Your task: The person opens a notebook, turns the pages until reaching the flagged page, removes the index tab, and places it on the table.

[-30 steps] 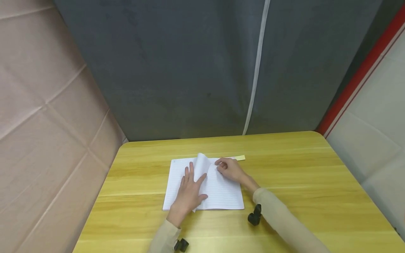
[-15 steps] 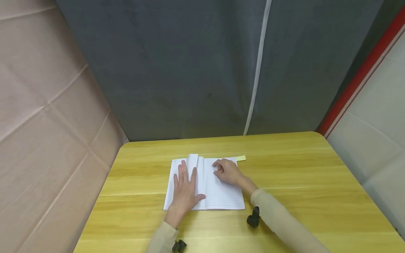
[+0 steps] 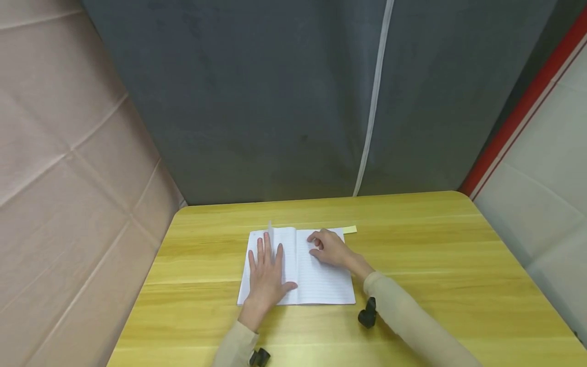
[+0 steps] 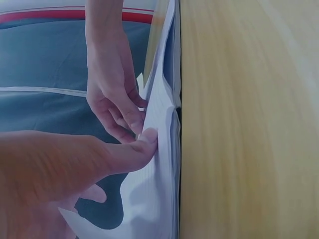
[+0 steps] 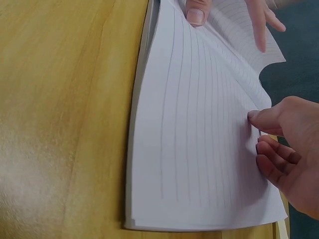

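Left hand (image 3: 266, 278): we press it flat, fingers straight, on the open white lined paper notebook (image 3: 321, 280).
Right hand (image 3: 331, 248): our curled fingertips touch the right page, grasping nothing.

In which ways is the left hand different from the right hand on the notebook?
The left hand lies flat with straight, spread fingers on the left page; the right hand has curled fingers, only its fingertips touching the right page. The left hand sits nearer the person, by the lower edge of the notebook; the right hand sits toward the far edge. Both rest on lined white pages, and both arms wear beige sleeves.
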